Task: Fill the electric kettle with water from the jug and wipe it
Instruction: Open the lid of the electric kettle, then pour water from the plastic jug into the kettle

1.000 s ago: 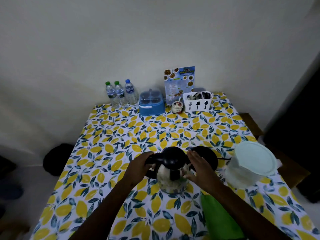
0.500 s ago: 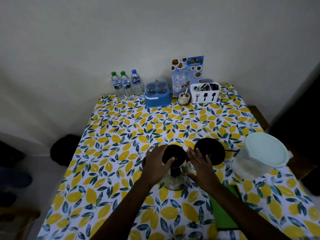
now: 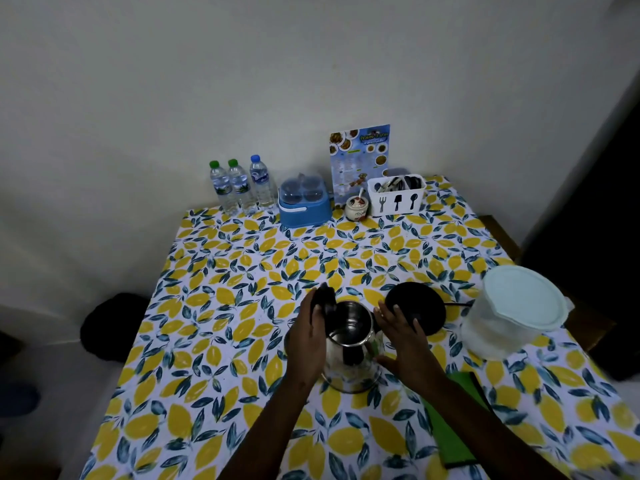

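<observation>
A steel electric kettle (image 3: 349, 362) stands on the lemon-print tablecloth (image 3: 242, 341) near the front middle, its mouth uncovered. My left hand (image 3: 310, 336) grips its black lid (image 3: 325, 299), tipped up at the kettle's left rim. Fingers spread, my right hand (image 3: 403, 336) rests against the kettle's right side. The kettle's round black base (image 3: 420, 306) lies just behind and right, with a cord running right. A translucent water jug (image 3: 512, 317) with a pale lid stands at the right. A green cloth (image 3: 457, 424) lies under my right forearm.
Along the wall stand three water bottles (image 3: 239, 185), a blue condiment box (image 3: 303, 202), a small jar (image 3: 356, 209), a menu card (image 3: 360, 157) and a white cutlery holder (image 3: 396, 197). A dark object (image 3: 110, 327) lies on the floor to the left.
My left hand has swung the kettle's lid up and to the left, so the steel inside now shows. The camera has tilted up a little.
</observation>
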